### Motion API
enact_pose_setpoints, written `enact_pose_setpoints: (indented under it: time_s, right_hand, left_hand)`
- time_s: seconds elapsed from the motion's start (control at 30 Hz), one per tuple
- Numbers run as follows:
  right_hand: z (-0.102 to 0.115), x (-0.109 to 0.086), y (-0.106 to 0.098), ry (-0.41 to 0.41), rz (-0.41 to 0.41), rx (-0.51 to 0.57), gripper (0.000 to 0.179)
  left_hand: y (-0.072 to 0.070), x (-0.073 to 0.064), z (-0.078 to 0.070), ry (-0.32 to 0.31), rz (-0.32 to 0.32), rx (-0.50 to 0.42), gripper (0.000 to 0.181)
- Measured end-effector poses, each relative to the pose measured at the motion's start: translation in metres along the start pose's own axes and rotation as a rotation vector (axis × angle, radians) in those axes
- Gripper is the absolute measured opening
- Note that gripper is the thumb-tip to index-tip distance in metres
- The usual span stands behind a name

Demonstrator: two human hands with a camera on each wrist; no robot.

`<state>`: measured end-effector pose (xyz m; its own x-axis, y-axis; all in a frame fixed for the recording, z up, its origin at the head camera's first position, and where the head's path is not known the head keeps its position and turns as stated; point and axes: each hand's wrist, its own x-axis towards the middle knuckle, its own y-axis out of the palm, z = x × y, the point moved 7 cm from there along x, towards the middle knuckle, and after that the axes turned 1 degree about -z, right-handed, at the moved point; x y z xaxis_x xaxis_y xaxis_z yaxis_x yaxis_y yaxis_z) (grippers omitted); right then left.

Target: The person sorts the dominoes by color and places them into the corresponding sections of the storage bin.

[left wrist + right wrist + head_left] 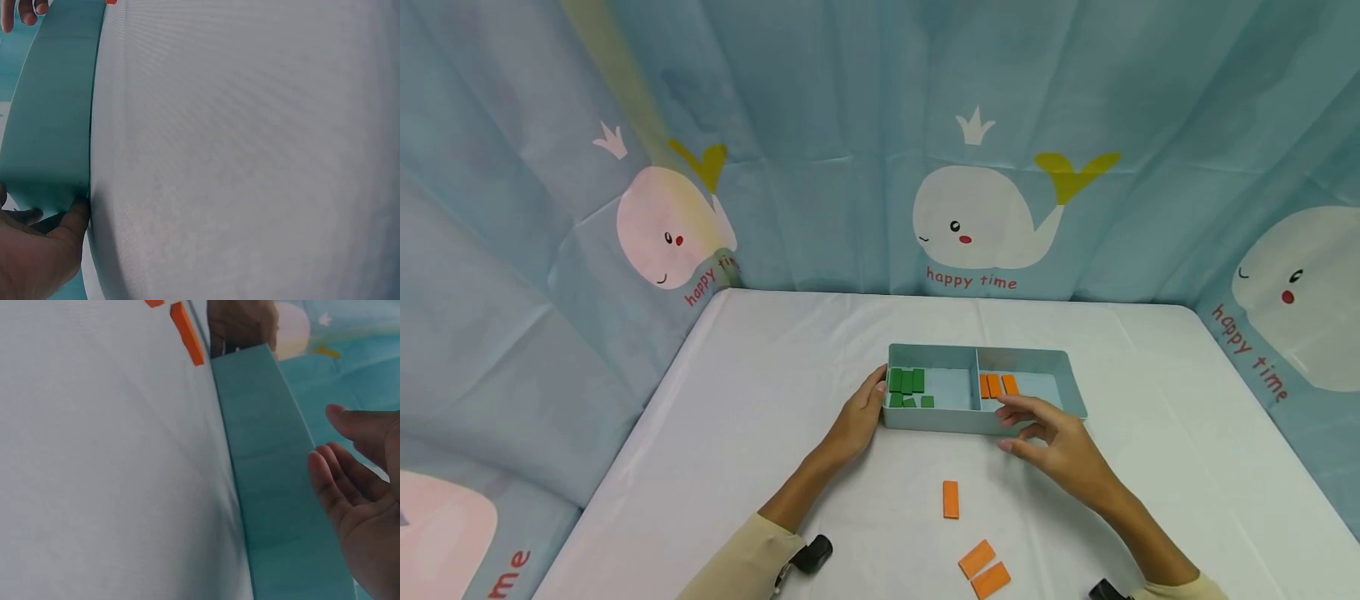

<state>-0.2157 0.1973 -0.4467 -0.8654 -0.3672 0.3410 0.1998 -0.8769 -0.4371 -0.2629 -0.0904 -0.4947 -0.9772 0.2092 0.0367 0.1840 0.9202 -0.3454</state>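
A shallow teal box [940,421] with one divider lies on the white table. Its left compartment holds several green tiles [907,381]; the right one holds orange tiles [994,386]. My left hand [855,421] rests against the box's left end, its fingers touching the outer wall, as the left wrist view shows. Over the front wall of the right compartment is my right hand [1052,446]. Its fingers are loosely bent with the thumb apart, and nothing is seen between them. In the right wrist view, the right hand [365,506] is beside the box's rim.
One orange tile [951,500] lies on the white cloth [760,375] in front of the box. Closer to me lie two more, an upper orange tile [977,559] and a lower orange tile [991,581]. A blue whale-print curtain [850,225] hangs around the table.
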Motion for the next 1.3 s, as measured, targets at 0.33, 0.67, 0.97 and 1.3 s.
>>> enact_pose_setpoints:
  time_s: [0.33, 0.67, 0.97, 1.3]
  right_hand:
    - [-0.004, -0.01, 0.016, 0.037, 0.049, 0.05, 0.056]
    - [-0.009, -0.017, 0.036, 0.047, 0.107, 0.089, 0.055]
    - [-0.006, -0.02, 0.049, 0.063, 0.181, 0.063, 0.062]
    - [-0.006, -0.019, 0.063, 0.108, 0.242, 0.021, 0.066]
  left_hand:
    - [0.0, 0.0, 0.0, 0.004, 0.004, -0.004, 0.057]
    - [0.0, 0.0, 0.0, -0.008, -0.001, -0.011, 0.056]
    - [0.0, -0.001, -0.001, -0.003, -0.002, -0.008, 0.055]
    - [-0.001, -0.001, -0.003, -0.015, -0.003, 0.013, 0.056]
